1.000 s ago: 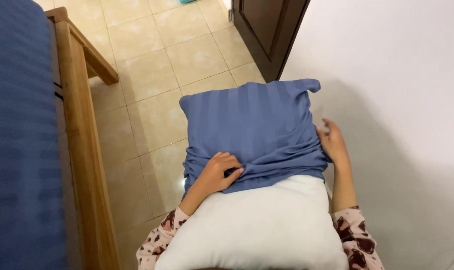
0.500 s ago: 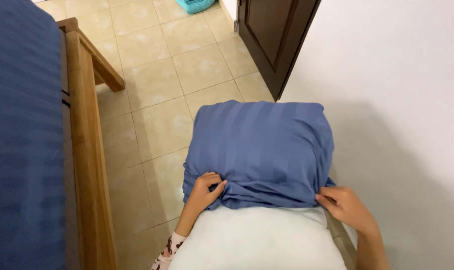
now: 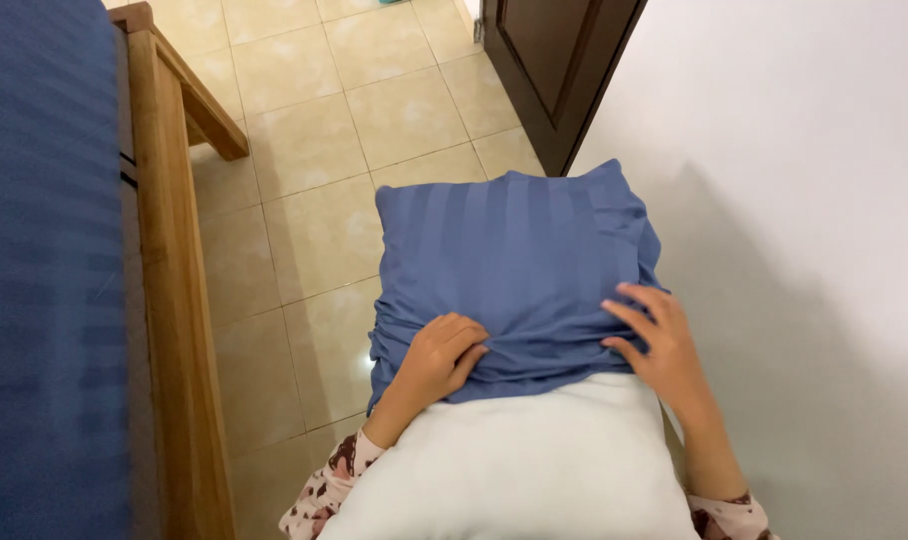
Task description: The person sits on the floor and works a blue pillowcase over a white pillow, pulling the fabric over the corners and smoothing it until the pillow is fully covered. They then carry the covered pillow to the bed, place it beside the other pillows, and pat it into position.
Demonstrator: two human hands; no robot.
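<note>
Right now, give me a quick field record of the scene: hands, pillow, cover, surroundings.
left hand: gripping the bunched edge of the cover
right hand: fingers spread on the cover's edge
cover: blue, striped, over the far part of the pillow
pillow: white, near part bare
bed frame: wooden, to the left
floor: beige tiles
door: dark wood, far side
wall: white, to the right

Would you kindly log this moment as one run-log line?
left hand: gripping bunched blue striped fabric pillowcase | right hand: fingers on its edge | plain white pillow: lower part bare
</note>
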